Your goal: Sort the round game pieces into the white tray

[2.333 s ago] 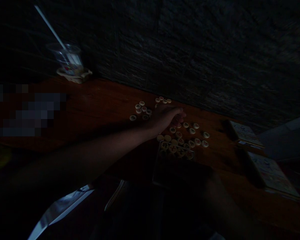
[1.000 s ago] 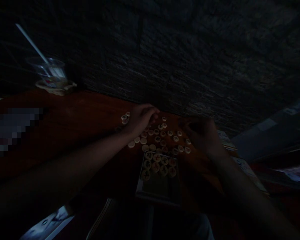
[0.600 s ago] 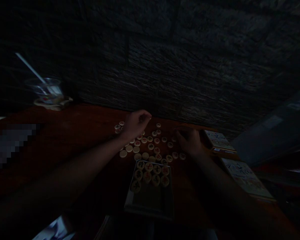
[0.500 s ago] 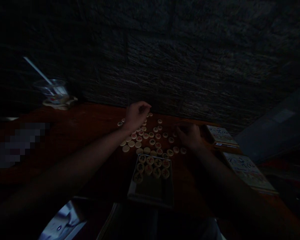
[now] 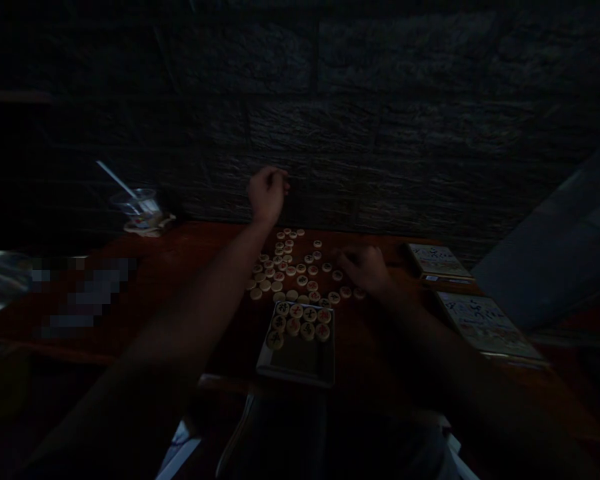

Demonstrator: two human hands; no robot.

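Observation:
Round wooden Chinese chess pieces [image 5: 301, 281] with red or black characters, some showing blank backs, lie spread over the table. Beyond them my left hand [image 5: 267, 193] is raised in front of the wall, its fingers curled closed; whatever they may hold is hidden. At the right edge of the spread, my right hand [image 5: 366, 268] is low over the table with bent fingers together, beside several pieces. Its fingertips are too dark to show a piece. Close to me stands a shallow open box [image 5: 295, 363], its far part filled with rows of pieces, face up.
Two flat boxes with printed lids [image 5: 437, 260] lie at the table's right. A clear plastic cup [image 5: 143, 208] with a straw stands on a coaster [image 5: 150, 230] at the back left. The stone wall [image 5: 330, 133] borders the wooden table's [image 5: 180, 250] far edge.
My left hand has lifted up and away from the pieces, toward the wall. My right hand stays near the right-hand pieces, with little movement. The camera view has shifted slightly.

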